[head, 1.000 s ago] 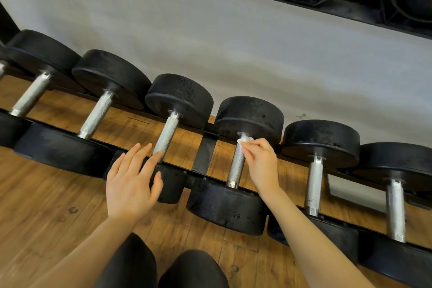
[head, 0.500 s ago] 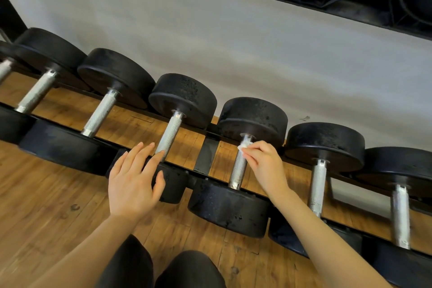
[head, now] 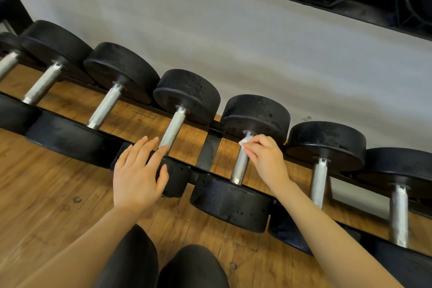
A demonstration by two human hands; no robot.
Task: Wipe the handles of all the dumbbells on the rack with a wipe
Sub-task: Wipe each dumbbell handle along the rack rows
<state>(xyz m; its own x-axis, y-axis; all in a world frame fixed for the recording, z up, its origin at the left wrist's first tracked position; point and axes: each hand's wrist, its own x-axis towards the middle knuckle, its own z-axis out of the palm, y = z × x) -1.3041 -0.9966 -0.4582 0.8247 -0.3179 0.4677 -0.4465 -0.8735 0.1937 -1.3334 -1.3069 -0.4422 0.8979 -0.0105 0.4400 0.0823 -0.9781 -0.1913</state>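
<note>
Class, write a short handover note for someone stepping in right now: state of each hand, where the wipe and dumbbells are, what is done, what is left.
Right hand pinches the white wipe against the top of one dumbbell handle, by the far weight.
Left hand is open, fingers straight, over the front rail by the neighbouring handle.
All dumbbells sit on the rack.
Done: cannot tell which handles are already wiped.
Left: finish this handle, then the others.

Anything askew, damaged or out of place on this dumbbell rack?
Nothing stands out. The black dumbbells sit evenly in the black rack; the right hand presses a white wipe on one handle.
</note>
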